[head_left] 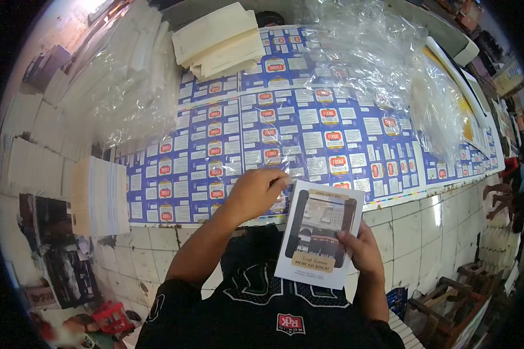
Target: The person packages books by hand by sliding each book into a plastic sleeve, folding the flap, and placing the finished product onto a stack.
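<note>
A paperback book [320, 232] with a white-bordered cover sits just right of the lower centre of the frame, tilted slightly, its cover up. The cover carries a dark-framed picture and a tan label where the word "MENCARI" can be read. The right hand [364, 250] is clamped on the book's right edge, thumb across the cover and the other fingers mostly hidden behind it. The left hand [259, 192], apart from the right, is at the centre of the frame, its thumb and forefinger near the book's upper left corner; whether they pinch clear film there or touch the book, I cannot tell.

Blue printed sheets [215, 168] with repeated red "FIXME" labels spread across the middle of the frame beyond the book. Loose clear plastic [372, 52] lies over them at the upper right, and a cream paper bundle [218, 38] rests at the upper centre. Plastic-covered stacks [122, 87] fill the upper left, with an upright-edged row of books [102, 195] below them. White tiles [442, 215] show at the right, a red basket [112, 317] at the lower left, and a wooden stand [448, 311] at the lower right.
</note>
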The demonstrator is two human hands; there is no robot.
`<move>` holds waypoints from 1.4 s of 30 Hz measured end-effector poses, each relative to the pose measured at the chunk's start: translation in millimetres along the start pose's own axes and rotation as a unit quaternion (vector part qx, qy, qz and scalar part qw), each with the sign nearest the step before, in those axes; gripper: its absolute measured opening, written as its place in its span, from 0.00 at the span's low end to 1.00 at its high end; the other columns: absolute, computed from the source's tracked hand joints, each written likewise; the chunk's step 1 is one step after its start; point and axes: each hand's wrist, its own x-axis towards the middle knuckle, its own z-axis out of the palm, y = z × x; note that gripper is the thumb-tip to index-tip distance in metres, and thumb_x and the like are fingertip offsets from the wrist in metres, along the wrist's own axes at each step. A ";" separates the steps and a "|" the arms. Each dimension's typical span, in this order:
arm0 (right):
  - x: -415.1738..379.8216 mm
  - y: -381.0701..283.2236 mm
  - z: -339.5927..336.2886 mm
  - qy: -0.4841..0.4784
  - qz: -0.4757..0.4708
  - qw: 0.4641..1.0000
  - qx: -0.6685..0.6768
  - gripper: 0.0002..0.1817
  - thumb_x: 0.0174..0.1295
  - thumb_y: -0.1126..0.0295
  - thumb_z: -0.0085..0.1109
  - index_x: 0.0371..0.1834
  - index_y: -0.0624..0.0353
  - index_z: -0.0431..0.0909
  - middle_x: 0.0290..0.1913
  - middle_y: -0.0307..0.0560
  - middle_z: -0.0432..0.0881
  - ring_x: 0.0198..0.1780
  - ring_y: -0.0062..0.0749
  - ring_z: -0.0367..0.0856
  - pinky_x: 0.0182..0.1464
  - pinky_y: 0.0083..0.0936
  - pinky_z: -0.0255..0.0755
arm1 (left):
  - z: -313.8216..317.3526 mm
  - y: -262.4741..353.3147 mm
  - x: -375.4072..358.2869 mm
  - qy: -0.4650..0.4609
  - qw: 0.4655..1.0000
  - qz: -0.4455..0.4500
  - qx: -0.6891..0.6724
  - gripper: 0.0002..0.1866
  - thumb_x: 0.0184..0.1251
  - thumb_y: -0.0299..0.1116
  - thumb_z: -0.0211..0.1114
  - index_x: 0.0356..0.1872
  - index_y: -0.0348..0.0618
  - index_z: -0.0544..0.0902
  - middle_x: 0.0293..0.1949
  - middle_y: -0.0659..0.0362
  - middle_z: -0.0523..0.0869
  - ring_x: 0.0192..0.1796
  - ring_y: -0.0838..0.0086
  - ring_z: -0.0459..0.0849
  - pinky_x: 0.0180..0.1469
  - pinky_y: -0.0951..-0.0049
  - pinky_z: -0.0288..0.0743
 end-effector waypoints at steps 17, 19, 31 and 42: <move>19.3 3.1 19.7 0.077 -0.025 0.997 0.008 0.22 0.64 0.75 0.55 0.61 0.67 0.67 0.53 0.50 0.80 0.49 0.31 0.80 0.52 0.27 0.74 | 11.8 10.1 -37.9 0.204 0.964 0.155 0.070 0.15 0.69 0.35 0.62 0.50 0.37 0.81 0.38 0.51 0.82 0.44 0.61 0.82 0.47 0.66 0.76; 23.4 0.1 21.4 0.098 -0.015 0.995 0.020 0.21 0.65 0.76 0.54 0.61 0.67 0.68 0.52 0.51 0.80 0.48 0.32 0.81 0.52 0.28 0.74 | 5.8 -9.1 -67.9 0.144 0.989 0.019 -0.017 0.18 0.69 0.38 0.61 0.52 0.36 0.80 0.43 0.49 0.80 0.47 0.60 0.81 0.49 0.65 0.75; 32.5 -14.0 17.5 0.095 0.033 0.990 0.100 0.21 0.64 0.74 0.56 0.60 0.70 0.68 0.51 0.52 0.80 0.49 0.35 0.81 0.54 0.29 0.74 | 43.8 -19.1 -80.6 0.045 0.738 -0.236 -0.630 0.24 0.74 0.48 0.55 0.55 0.33 0.75 0.47 0.51 0.84 0.47 0.66 0.85 0.50 0.67 0.79; 36.4 9.3 27.3 0.107 -0.046 0.991 0.060 0.20 0.67 0.74 0.55 0.60 0.69 0.68 0.51 0.52 0.80 0.48 0.32 0.80 0.52 0.27 0.73 | 31.7 -30.7 -99.3 0.066 0.800 -0.275 -0.530 0.16 0.71 0.42 0.61 0.47 0.39 0.80 0.41 0.58 0.86 0.40 0.75 0.85 0.43 0.74 0.79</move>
